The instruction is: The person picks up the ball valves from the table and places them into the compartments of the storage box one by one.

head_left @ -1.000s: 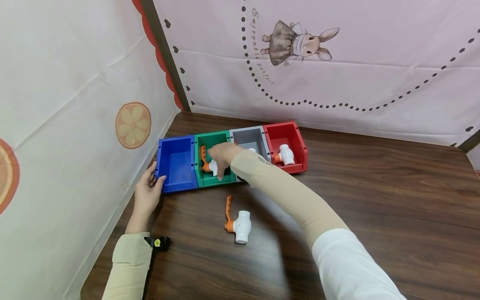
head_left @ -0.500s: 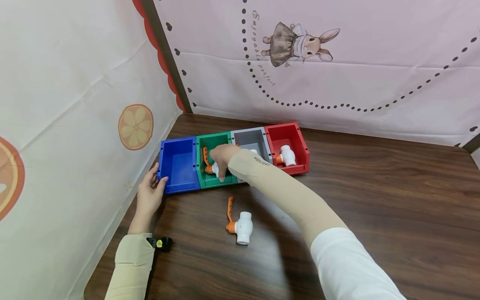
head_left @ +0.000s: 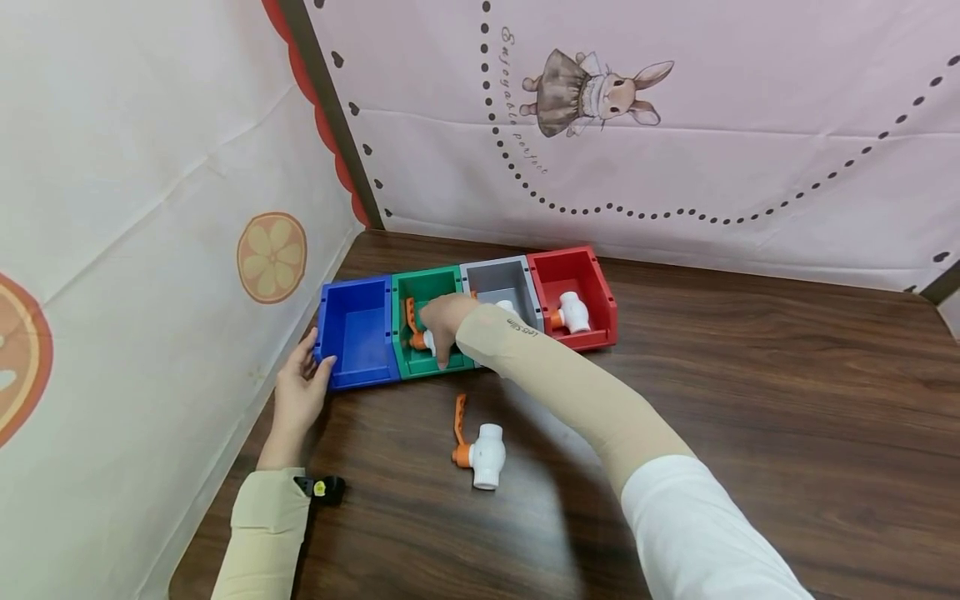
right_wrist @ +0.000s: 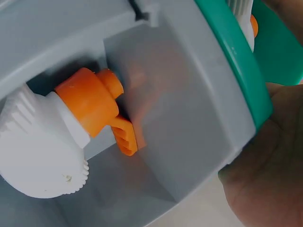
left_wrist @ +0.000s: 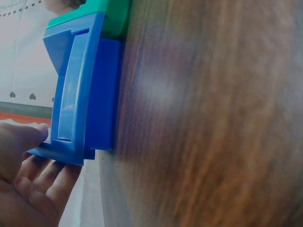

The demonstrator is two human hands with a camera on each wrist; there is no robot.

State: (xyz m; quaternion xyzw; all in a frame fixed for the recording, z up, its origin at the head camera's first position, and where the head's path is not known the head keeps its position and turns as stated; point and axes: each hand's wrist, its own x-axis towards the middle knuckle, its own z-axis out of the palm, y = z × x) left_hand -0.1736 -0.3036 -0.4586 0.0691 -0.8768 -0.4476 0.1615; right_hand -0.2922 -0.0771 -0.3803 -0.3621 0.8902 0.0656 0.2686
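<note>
My left hand (head_left: 298, 392) grips the left wall of the blue bin (head_left: 358, 329), thumb on the near side and fingers beneath in the left wrist view. My right hand (head_left: 450, 321) reaches down into the green bin (head_left: 402, 362), thumb toward its front lip. Right beside it lies a ball valve (head_left: 417, 339) with an orange lever handle, partly covered by the hand. These fingertips are hidden, so I cannot tell what they hold. In the right wrist view, my right palm (right_wrist: 270, 165) is close to the wall where the green and grey bins meet.
A white valve with an orange handle lies in the grey bin (right_wrist: 189, 94); another valve (head_left: 573, 312) is in the red bin (head_left: 603, 333). One more valve (head_left: 487, 457) lies on the wooden table (head_left: 750, 433) in front. Cloth-covered walls (head_left: 187, 208) border the left and back.
Both hands stay in nearly the same places, with the right hand over the green bin throughout. The whole head view has shifted slightly; the bins and valves keep their arrangement.
</note>
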